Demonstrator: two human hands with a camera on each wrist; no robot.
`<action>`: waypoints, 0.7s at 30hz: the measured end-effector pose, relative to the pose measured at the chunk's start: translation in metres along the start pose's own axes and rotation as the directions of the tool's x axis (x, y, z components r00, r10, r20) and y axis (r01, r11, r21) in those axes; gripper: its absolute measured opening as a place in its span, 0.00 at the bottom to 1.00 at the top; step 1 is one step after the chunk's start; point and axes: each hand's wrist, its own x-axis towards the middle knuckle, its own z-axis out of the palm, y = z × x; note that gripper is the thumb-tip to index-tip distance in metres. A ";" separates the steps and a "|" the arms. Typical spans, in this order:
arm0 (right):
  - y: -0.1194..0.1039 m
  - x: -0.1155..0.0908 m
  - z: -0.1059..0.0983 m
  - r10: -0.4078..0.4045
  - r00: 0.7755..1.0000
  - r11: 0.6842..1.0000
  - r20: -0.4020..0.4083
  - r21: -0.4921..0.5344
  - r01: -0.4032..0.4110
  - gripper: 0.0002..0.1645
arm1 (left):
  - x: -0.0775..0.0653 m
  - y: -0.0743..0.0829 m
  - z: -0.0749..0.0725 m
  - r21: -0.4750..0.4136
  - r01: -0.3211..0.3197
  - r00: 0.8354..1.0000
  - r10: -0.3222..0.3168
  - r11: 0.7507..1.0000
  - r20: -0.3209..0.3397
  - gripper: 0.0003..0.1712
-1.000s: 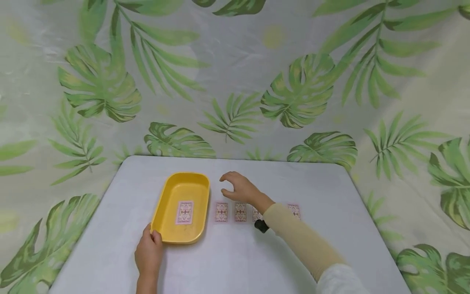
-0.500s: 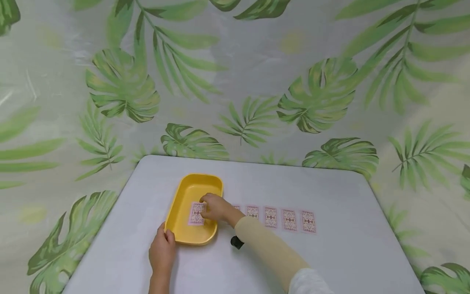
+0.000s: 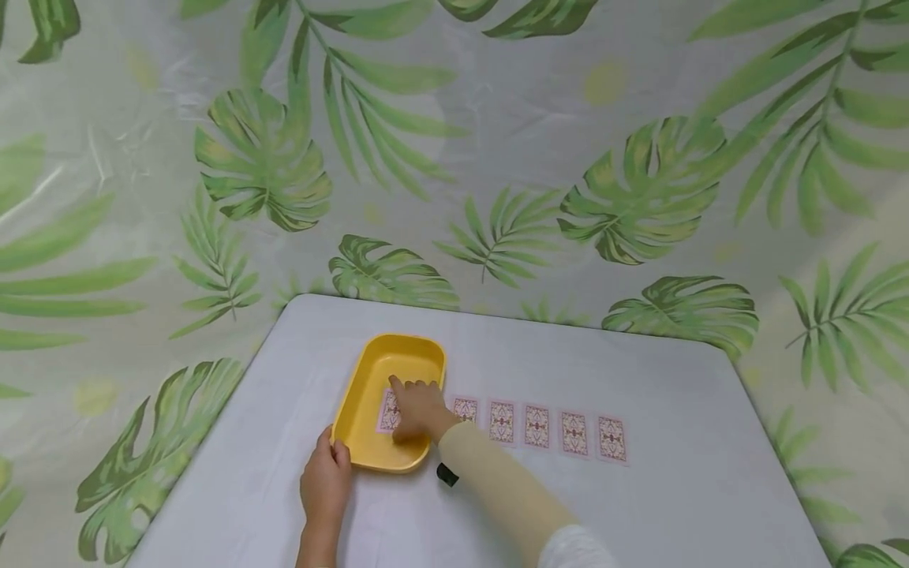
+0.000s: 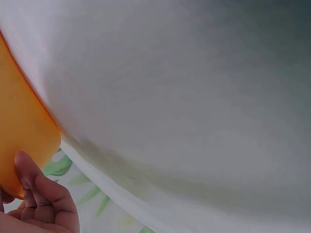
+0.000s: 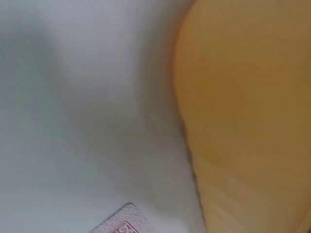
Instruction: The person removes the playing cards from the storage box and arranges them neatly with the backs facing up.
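Observation:
My left hand (image 3: 326, 480) grips the near-left corner of a yellow plastic tray (image 3: 348, 410), thumb over the rim; the left wrist view shows its fingers (image 4: 54, 194) against the orange-looking tray wall (image 4: 26, 111). A playing card (image 3: 387, 411) lies back up inside the tray, its right part covered by my right hand (image 3: 419, 409). That hand is over the tray with index finger and thumb spread apart, near the card's top and bottom ends. No finger shows in the right wrist view, only the tray's side (image 5: 243, 97) and a card corner (image 5: 127, 222).
Several playing cards (image 3: 537, 427) lie back up in a row to the right of the tray, on a white-covered table (image 3: 639, 505). A leaf-patterned cloth (image 3: 525, 118) hangs behind the table. A small black device (image 3: 447, 474) sits under the right wrist.
My right hand has moved left from above the card row into the tray, over the card there. The left hand keeps its hold on the tray. The head view has shifted.

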 end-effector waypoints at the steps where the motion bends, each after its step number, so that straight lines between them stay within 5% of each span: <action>1: -0.001 0.001 0.001 0.012 1.000 1.000 -0.002 -0.010 -0.012 0.64 | 0.000 0.000 0.000 0.002 0.001 1.000 -0.001 1.000 0.004 0.23; 11: -0.007 0.001 0.004 0.029 0.999 0.995 -0.018 -0.098 -0.031 0.66 | 0.000 -0.002 -0.002 0.001 -0.018 1.000 0.018 1.000 -0.010 0.23; 21: -0.002 0.001 0.003 0.027 0.999 0.997 -0.041 -0.072 -0.030 0.67 | 0.000 -0.002 0.001 -0.012 -0.046 0.999 0.046 0.999 -0.026 0.23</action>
